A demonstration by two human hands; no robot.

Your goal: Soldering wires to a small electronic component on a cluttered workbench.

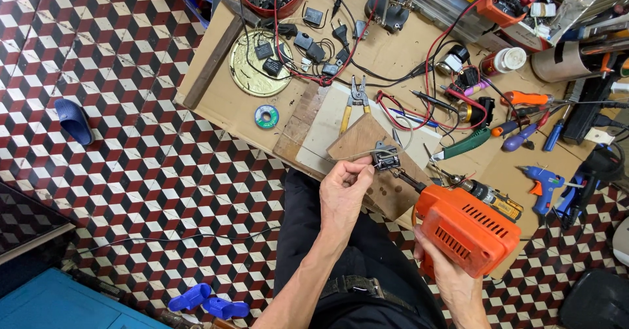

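My right hand grips an orange soldering gun at the lower right, its dark tip reaching up-left toward a small grey metal part. That part rests on a brown wooden board at the workbench's near edge. My left hand pinches a thin strand of solder wire and holds its end against the grey part. Both forearms come up from the bottom, over my dark trousers.
The cardboard-topped bench carries yellow-handled pliers, a green solder spool, a brass plate with black parts, red and black leads, screwdrivers, a blue glue gun and an orange multimeter. Blue slippers lie on the chequered floor.
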